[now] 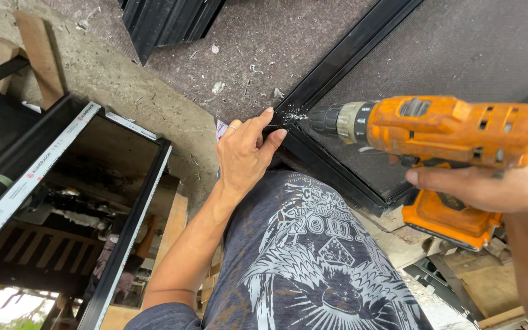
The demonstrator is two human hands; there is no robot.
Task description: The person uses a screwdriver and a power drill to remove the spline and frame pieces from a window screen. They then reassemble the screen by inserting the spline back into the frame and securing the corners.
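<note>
Framing sections [62, 183] wrapped in white protective tape stand at far left, leaning over a dark opening. Next, the left hand [244, 153] pinches the corner of the black metal frame [337, 67], thumb and forefinger closed on the profile right beside the drilling point. Metal chips [294, 115] lie scattered at that corner. Further right, the orange cordless drill [447, 131] is aimed at the joint, its chuck nearly touching the fingertips; the right hand [478, 186] is clenched around its grip. The frame rests on a grey carpeted desk [264, 43]. Risk: with fingers this close, a bit that skids off the profile could strike them; loose chips could cut skin.
</note>
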